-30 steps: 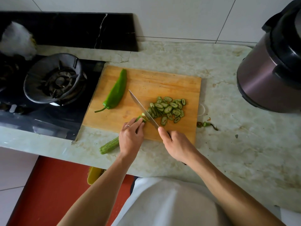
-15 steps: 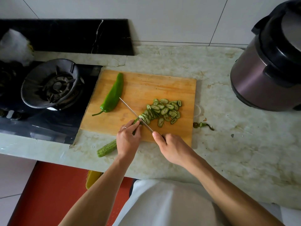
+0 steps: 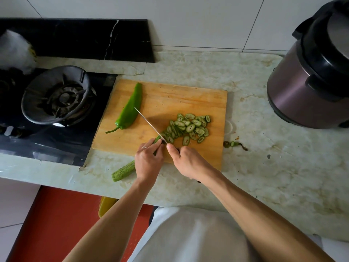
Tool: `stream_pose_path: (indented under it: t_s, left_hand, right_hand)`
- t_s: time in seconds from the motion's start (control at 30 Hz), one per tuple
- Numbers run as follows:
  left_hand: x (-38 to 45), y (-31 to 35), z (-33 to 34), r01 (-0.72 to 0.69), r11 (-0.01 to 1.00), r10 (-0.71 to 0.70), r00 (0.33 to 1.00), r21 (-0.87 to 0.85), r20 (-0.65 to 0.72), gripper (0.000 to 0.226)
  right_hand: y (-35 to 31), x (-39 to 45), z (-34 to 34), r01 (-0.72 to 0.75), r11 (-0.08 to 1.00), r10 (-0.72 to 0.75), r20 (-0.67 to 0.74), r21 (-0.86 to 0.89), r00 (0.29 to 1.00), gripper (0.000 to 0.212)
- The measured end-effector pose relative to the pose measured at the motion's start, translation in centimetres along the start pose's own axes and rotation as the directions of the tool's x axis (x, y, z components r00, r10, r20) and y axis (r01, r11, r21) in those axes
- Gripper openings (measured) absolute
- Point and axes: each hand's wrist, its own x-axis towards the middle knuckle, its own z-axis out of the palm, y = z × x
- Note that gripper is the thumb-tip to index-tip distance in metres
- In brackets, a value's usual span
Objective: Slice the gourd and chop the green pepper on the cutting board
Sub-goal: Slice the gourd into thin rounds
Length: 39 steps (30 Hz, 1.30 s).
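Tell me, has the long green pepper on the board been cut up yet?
No, the green pepper lies whole with its stem on, at the left of the cutting board.

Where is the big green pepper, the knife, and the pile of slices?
green pepper (image 3: 131, 110), head view, middle of its body.
knife (image 3: 149, 123), head view, middle of the blade.
gourd slices (image 3: 190, 127), head view, a slice mid-pile.

Knife (image 3: 149, 124) handle hidden in right hand (image 3: 188, 163)
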Motion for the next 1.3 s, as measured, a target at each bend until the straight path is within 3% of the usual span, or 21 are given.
stream_pose_path:
  t_s: [0.17, 0.4, 0.63, 0.8, 1.3]
  left_hand:
    - [0.2, -0.4, 0.1, -0.002, 1.000, 0.002, 1.000, 0.018, -0.006, 0.022]
    - [0.3, -0.1, -0.3, -0.077, 0.997, 0.077, 0.997, 0.015, -0.014, 0.016]
    - [-0.1, 0.1, -0.3, 0.007, 1.000, -0.007, 1.000, 0.015, -0.003, 0.023]
    - [-0.3, -0.1, -0.4, 0.073, 0.995, -0.075, 0.997, -0.066, -0.014, 0.024]
    - [-0.1, -0.8, -0.3, 0.023, 0.997, -0.022, 1.000, -0.079, 0.004, 0.023]
  right_hand:
    - [1.3, -1.0, -0.7, -0.075, 0.997, 0.074, 0.049, 0.027, 0.996, 0.065]
    - [0.8, 0.0, 0.7, 0.011, 0.996, -0.015, -0.039, -0.086, 0.999, 0.062]
    - [1.8, -0.1, 1.1, 0.004, 0.999, -0.008, -0.101, -0.041, 0.995, 0.066]
    - [2.1, -0.9, 0.6, 0.037, 0.999, -0.036, -0.079, 0.004, 0.996, 0.067]
    - [1.7, -1.7, -0.4, 0.016, 0.997, -0.018, -0.034, -0.073, 0.999, 0.062]
